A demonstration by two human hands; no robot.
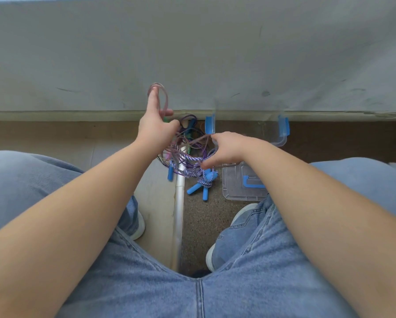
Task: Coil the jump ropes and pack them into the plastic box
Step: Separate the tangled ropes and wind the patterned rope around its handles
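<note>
The plastic box [281, 143] stands open on the floor against the wall, its lid [236, 192] lying nearer; I see no rope packed in it, though the right arm hides much. The tangled pile of jump ropes [187, 157] lies just left of it; coiling looks barely begun. The left hand [155, 131] is raised, forefinger up, a loop of clear pink rope [164, 98] hung over it and its lower fingers curled by the strand; the right hand [229, 148] has its fingers pinching that rope's running length.

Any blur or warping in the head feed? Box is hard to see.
Head view: light soft, no glare; wide lens bows the wall base; pink rope looped on the left hand is smeared; clear plastic box walls nearly vanish, blue latches show.
</note>
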